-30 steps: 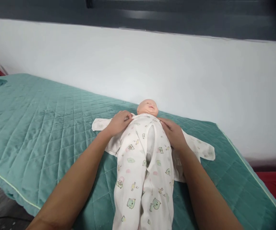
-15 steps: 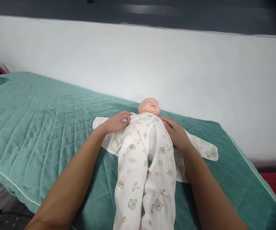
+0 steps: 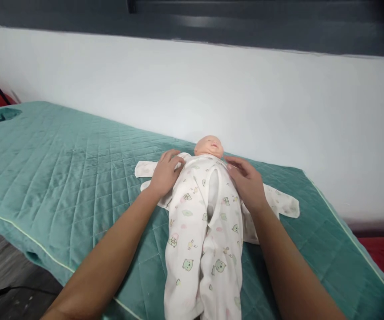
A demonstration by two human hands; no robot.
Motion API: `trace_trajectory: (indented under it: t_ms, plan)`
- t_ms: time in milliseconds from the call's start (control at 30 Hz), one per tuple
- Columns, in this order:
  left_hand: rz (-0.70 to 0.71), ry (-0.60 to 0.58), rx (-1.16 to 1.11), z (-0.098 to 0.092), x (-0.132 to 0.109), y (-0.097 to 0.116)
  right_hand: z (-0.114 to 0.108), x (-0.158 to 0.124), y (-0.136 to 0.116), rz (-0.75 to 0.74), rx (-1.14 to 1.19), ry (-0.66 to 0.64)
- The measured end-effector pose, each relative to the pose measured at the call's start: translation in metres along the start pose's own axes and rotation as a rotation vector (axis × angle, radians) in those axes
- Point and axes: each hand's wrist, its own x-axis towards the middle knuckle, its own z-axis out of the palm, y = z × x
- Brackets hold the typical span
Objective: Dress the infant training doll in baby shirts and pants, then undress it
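Observation:
A baby doll (image 3: 208,146) lies on its back, head toward the wall. White printed baby trousers (image 3: 188,240) cover it from the legs up to the chest, with a slit at the crotch. Under it a matching white baby shirt (image 3: 281,202) is spread, sleeves out to both sides. At the doll's left-hand side in the picture, my left hand (image 3: 167,173) rests with bent, parted fingers by the trousers' top edge. My right hand (image 3: 248,180) is opposite, fingers apart, touching or very near the waistband. Neither hand plainly grips cloth.
A green quilted cover (image 3: 78,169) lies over the bed, with a round hole (image 3: 1,114) at the far left. Behind stands a white wall (image 3: 245,98) below a dark ledge (image 3: 245,31). A black cable (image 3: 8,290) runs over the floor at lower left. Red items show at both sides.
My left hand has loosened from a pinch at the trousers' top edge, its fingers now apart. My right hand has lifted slightly at the other side. The view has shifted a little.

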Motion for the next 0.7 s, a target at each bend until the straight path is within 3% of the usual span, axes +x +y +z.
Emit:
trace_trajectory:
  t_ms: [67, 167, 267, 333, 467, 600, 700]
  plan:
    - [0.01, 0.069, 0.005, -0.006, -0.019, 0.007, 0.002, -0.014, -0.024, -0.142, -0.024, -0.102]
    - [-0.007, 0.138, -0.038, -0.024, -0.059, 0.027, 0.004, -0.033, -0.052, -0.351, -0.245, -0.292]
    - [-0.078, 0.164, -0.095, -0.048, -0.112, 0.061, 0.003, -0.042, -0.062, -0.408, -0.426, -0.354]
    - [-0.111, 0.125, -0.163, -0.063, -0.15, 0.09, 0.0, -0.045, -0.062, -0.385, -0.469, -0.334]
    - [-0.119, -0.061, -0.274, -0.082, -0.21, 0.141, -0.005, -0.06, -0.07, -0.351, -0.483, -0.282]
    - [-0.05, -0.164, -0.179, -0.088, -0.234, 0.162, -0.013, -0.106, -0.099, -0.329, -0.398, -0.311]
    - [-0.029, -0.177, -0.057, -0.088, -0.234, 0.161, -0.02, -0.155, -0.119, -0.273, -0.361, -0.463]
